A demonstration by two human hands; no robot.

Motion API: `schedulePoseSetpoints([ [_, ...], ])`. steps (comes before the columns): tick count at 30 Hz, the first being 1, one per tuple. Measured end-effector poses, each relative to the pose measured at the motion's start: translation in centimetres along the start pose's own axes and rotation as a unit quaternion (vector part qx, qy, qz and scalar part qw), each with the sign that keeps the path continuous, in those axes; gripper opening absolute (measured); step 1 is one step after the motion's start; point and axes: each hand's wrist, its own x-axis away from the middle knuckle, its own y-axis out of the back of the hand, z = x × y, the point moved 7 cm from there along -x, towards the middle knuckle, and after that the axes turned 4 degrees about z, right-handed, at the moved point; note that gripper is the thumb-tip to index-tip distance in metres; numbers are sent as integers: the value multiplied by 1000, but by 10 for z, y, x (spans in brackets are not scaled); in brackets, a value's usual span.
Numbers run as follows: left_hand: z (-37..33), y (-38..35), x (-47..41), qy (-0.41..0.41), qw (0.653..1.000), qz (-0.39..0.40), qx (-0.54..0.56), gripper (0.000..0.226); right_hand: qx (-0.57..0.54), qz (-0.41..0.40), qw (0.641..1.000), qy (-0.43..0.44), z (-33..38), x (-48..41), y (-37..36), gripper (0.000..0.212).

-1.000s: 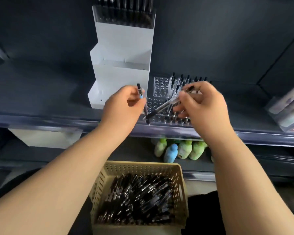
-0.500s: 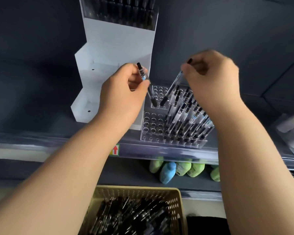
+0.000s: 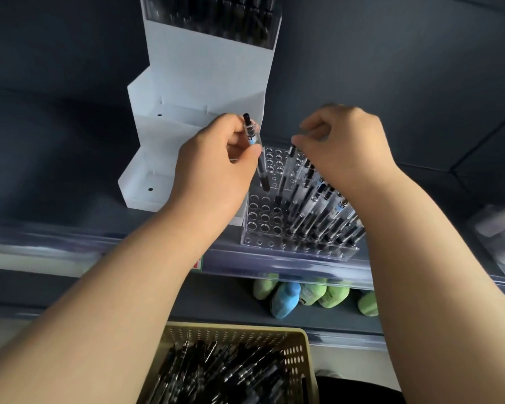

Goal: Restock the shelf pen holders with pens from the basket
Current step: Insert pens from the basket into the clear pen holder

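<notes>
A clear acrylic pen holder (image 3: 263, 225) with rows of round holes stands on the shelf; its right half is full of slanted pens (image 3: 318, 205). My left hand (image 3: 213, 170) is shut on a clear pen with a blue label (image 3: 252, 135), tip down over the holder's back-left holes. My right hand (image 3: 347, 147) pinches the top end of another pen (image 3: 287, 167) that stands steeply in a hole near the holder's middle. A beige perforated basket (image 3: 303, 354) full of dark pens sits below, between my forearms.
A white stepped display stand (image 3: 187, 112) rises behind my left hand, with dark pens in its top tier. The shelf's front rail (image 3: 274, 263) runs under the holder. Green and blue bottles (image 3: 286, 298) lie on the lower shelf. Packaged goods sit at the far right.
Both hands rose from the shelf edge toward the holder. The right hand's pen swung from slanted to near upright and went down into a hole. The left pen's tip dropped closer to the holes.
</notes>
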Motion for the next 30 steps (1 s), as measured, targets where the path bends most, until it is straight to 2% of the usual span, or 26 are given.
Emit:
schedulePoseSetpoints([
  [4,-1,0,0,-1,1000,1,-6,13,14,7,1000,5,1,-2,2,10],
  [7,-1,-2,0,-3,1000,5,-14,12,20,22,1000,9,3,-3,0,13],
  [11,0,-6,1,-10,1000,11,-25,10,72,70,995,13,6,-11,-10,29],
  [17,0,-11,0,-19,999,17,-31,12,125,145,981,-22,4,-25,-26,23],
  [22,2,-12,-1,-24,999,19,-43,10,139,125,982,-39,3,-25,-18,20],
  [30,2,-20,2,-33,998,29,-42,14,103,102,989,-36,3,-24,-12,17],
])
